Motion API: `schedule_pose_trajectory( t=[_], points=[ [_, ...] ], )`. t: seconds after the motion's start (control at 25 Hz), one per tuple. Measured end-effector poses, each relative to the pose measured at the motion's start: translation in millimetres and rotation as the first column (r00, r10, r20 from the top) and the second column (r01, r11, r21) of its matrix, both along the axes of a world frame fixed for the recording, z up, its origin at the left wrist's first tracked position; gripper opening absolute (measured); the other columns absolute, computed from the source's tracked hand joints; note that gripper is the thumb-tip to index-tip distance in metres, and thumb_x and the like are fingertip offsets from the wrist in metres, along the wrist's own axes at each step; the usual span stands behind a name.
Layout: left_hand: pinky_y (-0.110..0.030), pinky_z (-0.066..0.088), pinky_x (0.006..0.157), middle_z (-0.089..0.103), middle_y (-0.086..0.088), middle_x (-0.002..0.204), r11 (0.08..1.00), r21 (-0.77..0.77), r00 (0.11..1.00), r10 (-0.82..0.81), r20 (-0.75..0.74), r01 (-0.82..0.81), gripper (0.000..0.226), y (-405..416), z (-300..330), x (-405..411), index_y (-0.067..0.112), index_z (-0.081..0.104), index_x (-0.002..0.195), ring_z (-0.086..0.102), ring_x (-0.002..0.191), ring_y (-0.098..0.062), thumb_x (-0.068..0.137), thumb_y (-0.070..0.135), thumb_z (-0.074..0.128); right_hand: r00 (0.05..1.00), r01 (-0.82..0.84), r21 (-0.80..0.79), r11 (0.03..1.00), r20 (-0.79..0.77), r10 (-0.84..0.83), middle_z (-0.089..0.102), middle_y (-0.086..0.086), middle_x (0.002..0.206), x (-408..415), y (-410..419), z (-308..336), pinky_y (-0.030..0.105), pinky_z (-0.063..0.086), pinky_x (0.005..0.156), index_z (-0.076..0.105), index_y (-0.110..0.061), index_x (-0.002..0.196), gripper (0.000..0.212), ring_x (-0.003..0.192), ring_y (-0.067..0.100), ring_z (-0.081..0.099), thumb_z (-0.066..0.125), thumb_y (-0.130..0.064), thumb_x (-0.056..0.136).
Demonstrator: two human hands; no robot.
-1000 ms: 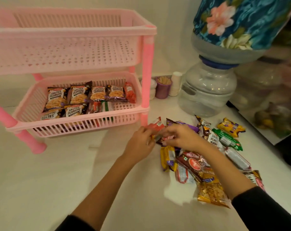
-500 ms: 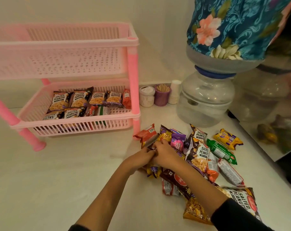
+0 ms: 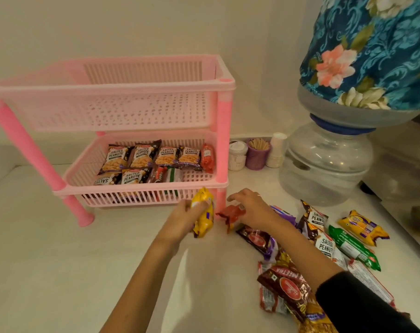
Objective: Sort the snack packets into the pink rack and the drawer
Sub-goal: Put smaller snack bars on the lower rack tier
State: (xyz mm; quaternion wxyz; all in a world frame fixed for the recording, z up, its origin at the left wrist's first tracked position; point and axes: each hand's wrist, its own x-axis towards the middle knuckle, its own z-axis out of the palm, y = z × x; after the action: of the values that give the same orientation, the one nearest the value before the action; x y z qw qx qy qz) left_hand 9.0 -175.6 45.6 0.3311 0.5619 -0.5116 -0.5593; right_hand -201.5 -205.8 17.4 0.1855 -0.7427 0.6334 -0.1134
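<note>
My left hand (image 3: 180, 218) holds a yellow snack packet (image 3: 203, 213) upright just in front of the pink rack (image 3: 141, 192). My right hand (image 3: 249, 209) rests on a red packet (image 3: 230, 213) lying on the counter beside the rack's front right leg. The rack's lower shelf holds several salted peanut packets (image 3: 141, 157) and a red packet (image 3: 207, 158) at its right end. Its upper shelf (image 3: 108, 109) looks empty. A pile of mixed packets (image 3: 319, 239) lies on the counter at the right. No drawer is in view.
A large water bottle with a floral cover (image 3: 362, 56) sits upside down on a clear dispenser base (image 3: 324, 164) at the right. A white jar (image 3: 237, 155), a purple cup of sticks (image 3: 258, 152) and stacked paper cups (image 3: 276, 150) stand by the wall.
My left hand has lifted the yellow packet out of the pile and carried it left towards the rack. My right hand has shifted onto the red packet. The camera has tilted down and right.
</note>
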Motion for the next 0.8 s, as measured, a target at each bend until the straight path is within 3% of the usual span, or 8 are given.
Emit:
schedule_pose_trajectory(
  t=[0.12,0.24,0.36,0.48,0.6,0.64,0.72,0.8],
  points=[
    [-0.032,0.054,0.075,0.069,-0.006,0.106,0.990,-0.124,0.997,0.056,-0.061,-0.063,0.052,-45,34,22,0.017,0.054,0.113,0.069,0.088,-0.017,0.076,0.051,0.066,0.934,-0.070,0.112,0.991,-0.343,0.105,0.041,0.003,0.135,7,-17,-9,0.041,0.040,0.101,0.043,-0.027,0.137,0.067,0.127,0.028,0.035,0.073,-0.033,0.077],
    [-0.037,0.054,0.076,0.062,-0.006,0.110,0.989,-0.148,0.995,0.006,0.099,0.009,0.066,-103,57,25,0.018,0.048,0.118,0.063,0.090,-0.020,0.069,0.057,0.067,0.909,-0.042,0.150,0.988,-0.405,0.100,0.040,0.001,0.138,9,-23,-22,0.044,0.036,0.103,0.037,-0.030,0.140,0.071,0.132,0.027,0.031,0.072,-0.036,0.078],
    [-0.042,0.055,0.086,0.056,-0.009,0.125,0.984,-0.112,0.949,-0.101,0.300,0.141,0.072,-151,60,14,0.017,0.041,0.133,0.061,0.103,-0.027,0.075,0.048,0.068,0.922,-0.056,0.103,0.993,-0.376,0.091,0.042,0.000,0.135,4,-25,-31,0.041,0.041,0.102,0.040,-0.030,0.138,0.069,0.130,0.025,0.032,0.072,-0.034,0.077],
    [-0.029,0.049,0.073,0.055,-0.006,0.123,0.936,-0.053,0.754,-0.247,0.608,0.349,0.068,-172,46,-8,0.019,0.042,0.134,0.059,0.103,-0.025,0.077,0.041,0.069,0.954,-0.051,0.075,0.996,-0.292,0.071,0.043,-0.003,0.132,0,-26,-40,0.036,0.042,0.101,0.043,-0.030,0.136,0.067,0.127,0.022,0.031,0.072,-0.027,0.075],
    [-0.026,0.044,0.066,0.062,-0.003,0.095,0.892,0.005,0.488,-0.253,0.835,0.452,0.037,-178,22,-24,0.012,0.058,0.104,0.061,0.097,-0.023,0.076,0.034,0.067,0.965,-0.052,0.062,0.997,-0.255,0.067,0.042,-0.003,0.132,-3,-27,-47,0.035,0.040,0.104,0.043,-0.030,0.137,0.068,0.128,0.022,0.028,0.070,-0.022,0.075],
    [-0.027,0.045,0.067,0.063,-0.004,0.094,0.893,0.003,0.429,-0.219,0.876,0.450,0.035,-179,16,-26,0.010,0.060,0.101,0.062,0.098,-0.024,0.076,0.034,0.066,0.964,-0.057,0.063,0.996,-0.256,0.071,0.041,-0.003,0.132,-3,-27,-48,0.036,0.039,0.104,0.042,-0.029,0.137,0.069,0.128,0.023,0.027,0.070,-0.022,0.075],
    [-0.030,0.047,0.073,0.064,-0.006,0.109,0.904,-0.015,0.339,-0.145,0.930,0.428,0.043,-178,9,-27,0.011,0.060,0.106,0.060,0.104,-0.025,0.077,0.042,0.065,0.958,-0.077,0.045,0.996,-0.274,0.086,0.042,-0.002,0.132,-4,-27,-47,0.036,0.039,0.104,0.043,-0.029,0.136,0.069,0.127,0.024,0.030,0.070,-0.025,0.074],
    [-0.037,0.045,0.087,0.053,-0.010,0.131,0.916,0.010,0.188,-0.093,0.978,0.401,0.061,-176,6,-25,0.014,0.056,0.120,0.050,0.119,-0.030,0.078,0.058,0.060,0.960,-0.090,0.019,0.996,-0.264,0.092,0.044,-0.001,0.130,-6,-24,-45,0.033,0.039,0.103,0.046,-0.028,0.134,0.066,0.124,0.023,0.035,0.072,-0.029,0.073]
  ],
)
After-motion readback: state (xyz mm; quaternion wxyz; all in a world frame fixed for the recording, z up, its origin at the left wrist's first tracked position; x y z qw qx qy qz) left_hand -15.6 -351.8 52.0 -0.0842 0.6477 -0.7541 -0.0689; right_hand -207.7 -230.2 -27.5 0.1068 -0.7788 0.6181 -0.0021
